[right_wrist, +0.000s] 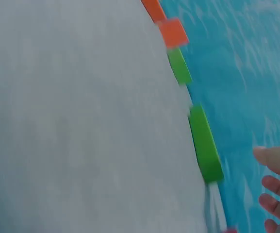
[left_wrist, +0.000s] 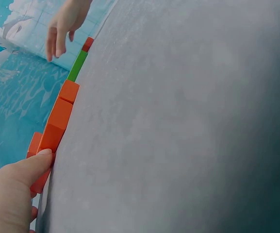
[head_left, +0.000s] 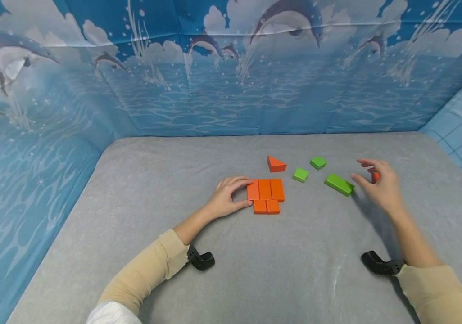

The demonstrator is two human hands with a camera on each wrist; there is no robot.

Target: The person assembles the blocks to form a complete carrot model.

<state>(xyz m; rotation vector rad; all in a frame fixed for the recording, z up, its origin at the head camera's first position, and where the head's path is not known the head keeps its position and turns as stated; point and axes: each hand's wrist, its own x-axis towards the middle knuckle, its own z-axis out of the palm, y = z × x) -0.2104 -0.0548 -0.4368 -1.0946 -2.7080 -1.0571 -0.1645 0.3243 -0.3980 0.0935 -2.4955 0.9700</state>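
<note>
Several orange blocks [head_left: 265, 189] lie together in the head view, a row of three longer ones above two smaller ones. My left hand [head_left: 231, 197] pinches the leftmost orange block [head_left: 252, 191], fingertips at its far end and thumb near its lower corner. In the left wrist view that thumb [left_wrist: 30, 167] presses the orange side. My right hand [head_left: 382, 189] hovers over the table with thumb and fingers spread, nothing between them. Just left of it lies a long green block [head_left: 339, 184]. Another orange piece [head_left: 375, 177] is partly hidden behind the right hand.
An orange triangular block [head_left: 276, 164] sits beyond the orange group. Two small green blocks, one nearer [head_left: 300, 175] and one farther [head_left: 318, 163], lie to its right. The grey table [head_left: 287, 270] meets a blue dolphin-print curtain [head_left: 223, 103] at the back.
</note>
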